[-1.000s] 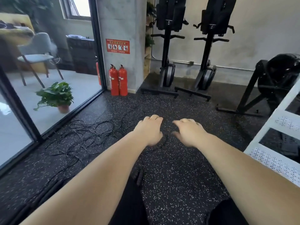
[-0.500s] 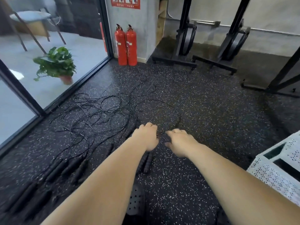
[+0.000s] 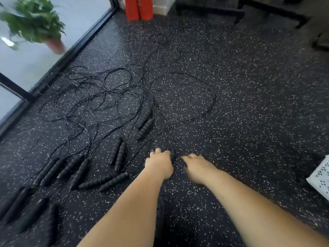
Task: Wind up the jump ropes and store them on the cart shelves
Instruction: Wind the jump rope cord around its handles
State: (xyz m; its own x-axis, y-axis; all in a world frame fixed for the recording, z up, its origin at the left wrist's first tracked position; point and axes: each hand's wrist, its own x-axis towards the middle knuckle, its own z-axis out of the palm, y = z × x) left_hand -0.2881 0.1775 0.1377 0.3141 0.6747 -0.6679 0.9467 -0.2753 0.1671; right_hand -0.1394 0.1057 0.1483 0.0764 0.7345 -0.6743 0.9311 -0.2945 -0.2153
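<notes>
1. The left hand (image 3: 159,164) covers most of a black ribbed jump-rope handle (image 3: 172,153). Only the tip shows, and we cannot tell whether the fingers close round it.
2. The right hand (image 3: 197,168) is smeared by motion, so its fingers are unclear to us.
3. The blurred black handles (image 3: 19,205) at lower left run off the edge.
4. In the thin black cords (image 3: 106,93) we cannot trace which cord joins which handle.
5. The white perforated cart shelf (image 3: 319,177) is cut by the right edge.
6. The two red fire extinguishers (image 3: 140,8) lose their tops to the upper edge.
7. The green potted plant (image 3: 35,20) is blurred.
</notes>
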